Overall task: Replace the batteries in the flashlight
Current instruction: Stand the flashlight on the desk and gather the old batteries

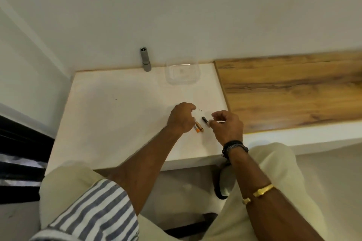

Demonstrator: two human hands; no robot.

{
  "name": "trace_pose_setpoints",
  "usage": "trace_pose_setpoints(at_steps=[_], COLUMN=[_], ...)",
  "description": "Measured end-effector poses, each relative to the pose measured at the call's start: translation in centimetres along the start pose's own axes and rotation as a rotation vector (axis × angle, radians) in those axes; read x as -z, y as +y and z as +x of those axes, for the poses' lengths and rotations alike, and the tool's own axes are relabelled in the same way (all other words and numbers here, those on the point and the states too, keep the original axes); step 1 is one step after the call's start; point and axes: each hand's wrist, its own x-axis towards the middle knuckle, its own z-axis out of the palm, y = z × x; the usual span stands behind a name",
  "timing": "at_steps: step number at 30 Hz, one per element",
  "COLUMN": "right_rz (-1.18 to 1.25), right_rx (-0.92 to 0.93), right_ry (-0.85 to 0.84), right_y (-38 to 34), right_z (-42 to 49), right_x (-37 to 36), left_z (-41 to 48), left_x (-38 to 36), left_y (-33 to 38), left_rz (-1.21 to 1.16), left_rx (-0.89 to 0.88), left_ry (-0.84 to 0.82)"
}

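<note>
While the left hand point(182, 117) curled over the orange cells point(199, 127), grip unclear, and the right hand point(228, 124) pinched the black cell point(205, 119), old and new could get mixed, the flashlight point(146, 60) standing far back by the wall point(176, 15).

A single wide-angle camera, worn on the person's head, looks forward and steeply down over the white table point(117, 113). It sits close above the work: both forearms run in from 6 o'clock, with the left hand point(182, 117) almost at frame centre and the right hand point(227, 125) just beside it toward 4 o'clock. The wall point(176, 6) fills the upper half at 12 o'clock, and the person's knees point(64, 186) fill the bottom edge. The lens bows straight lines, so the wooden shelf point(293, 88) at 3 o'clock runs slanted
</note>
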Motion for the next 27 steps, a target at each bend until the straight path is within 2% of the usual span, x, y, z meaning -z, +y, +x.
trace_pose_setpoints(at_steps=[3,7,12,17,27], right_rz=[-0.205,-0.359,-0.406,-0.409,-0.361], right_rx=[0.03,0.076,0.081,0.057,0.064], right_ry=[-0.07,-0.055,-0.03,-0.041,-0.077], right_y=[0.8,0.8,1.0,1.1,1.0], right_z=[-0.3,0.3,0.6,0.6,0.6], right_x=[-1.0,-2.2,-2.6,-2.5,-2.5], left_z=[-0.6,-0.9,-0.8,-0.2,0.3], left_x=[-1.2,-1.7,-1.4,-0.8,-0.8], left_y=[-0.3,-0.9,-1.6,-2.0,-1.6], left_rz=[0.131,0.22,0.446,0.517,0.491], left_rx=[-0.073,-0.183,-0.398,-0.551,-0.42], left_ry=[-0.068,-0.088,-0.143,-0.159,-0.216])
